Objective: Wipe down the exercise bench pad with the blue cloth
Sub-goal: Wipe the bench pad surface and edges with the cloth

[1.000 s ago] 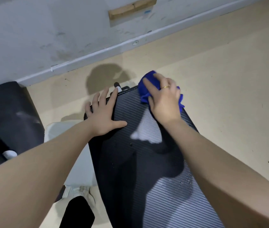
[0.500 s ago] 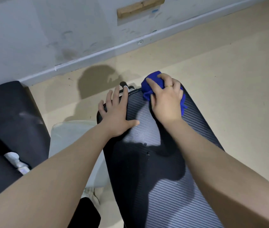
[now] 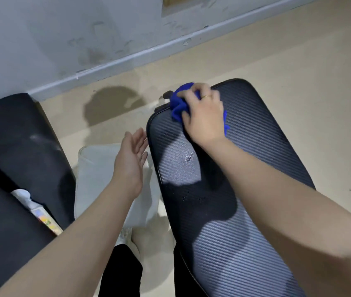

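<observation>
Bench pad is no longer touched by the left hand, now lifted off just beside its left edge, fingers straight. At the pad's far end, blue cloth is gripped by the right hand, shifted toward the far-left corner.

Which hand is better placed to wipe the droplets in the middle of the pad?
Probably the right hand: it grips the blue cloth on the bench pad, just beyond the droplets. The left hand is open, holds nothing and hangs beside the pad's edge.
</observation>
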Demonstrator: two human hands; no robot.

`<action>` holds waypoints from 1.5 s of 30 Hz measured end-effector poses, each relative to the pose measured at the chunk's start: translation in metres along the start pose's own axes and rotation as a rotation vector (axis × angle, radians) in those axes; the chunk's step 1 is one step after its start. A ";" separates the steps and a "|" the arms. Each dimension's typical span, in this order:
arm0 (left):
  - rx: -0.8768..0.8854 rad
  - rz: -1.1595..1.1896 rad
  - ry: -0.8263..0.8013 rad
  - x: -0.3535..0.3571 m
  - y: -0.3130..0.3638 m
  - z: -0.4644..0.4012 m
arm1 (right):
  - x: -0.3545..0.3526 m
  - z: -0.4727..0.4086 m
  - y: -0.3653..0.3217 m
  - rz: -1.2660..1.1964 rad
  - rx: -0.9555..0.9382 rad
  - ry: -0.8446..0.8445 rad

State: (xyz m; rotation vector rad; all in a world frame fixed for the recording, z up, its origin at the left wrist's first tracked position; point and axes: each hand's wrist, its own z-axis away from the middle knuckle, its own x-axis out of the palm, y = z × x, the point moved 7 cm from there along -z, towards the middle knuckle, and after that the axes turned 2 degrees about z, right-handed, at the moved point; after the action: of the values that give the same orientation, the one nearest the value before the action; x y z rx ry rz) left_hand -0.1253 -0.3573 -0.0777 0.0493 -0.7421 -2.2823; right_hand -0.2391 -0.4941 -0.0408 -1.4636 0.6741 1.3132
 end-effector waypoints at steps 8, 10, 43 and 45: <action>-0.067 -0.005 0.017 -0.008 0.003 0.028 | 0.036 0.092 -0.084 -0.002 -0.355 -0.102; -0.108 -0.038 0.057 -0.018 -0.002 0.031 | 0.040 0.111 -0.093 0.064 -0.564 -0.207; -0.151 -0.619 0.335 0.045 -0.061 0.043 | 0.010 0.122 0.028 -0.001 -0.396 -0.214; -0.131 -0.739 0.315 0.044 -0.068 0.043 | -0.002 0.094 0.053 0.019 -0.330 -0.120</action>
State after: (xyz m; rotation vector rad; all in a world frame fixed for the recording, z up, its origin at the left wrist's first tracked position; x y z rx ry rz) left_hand -0.2111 -0.3264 -0.0696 0.7071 -0.4413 -2.9051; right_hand -0.3226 -0.4256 -0.0451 -1.6254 0.4063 1.5680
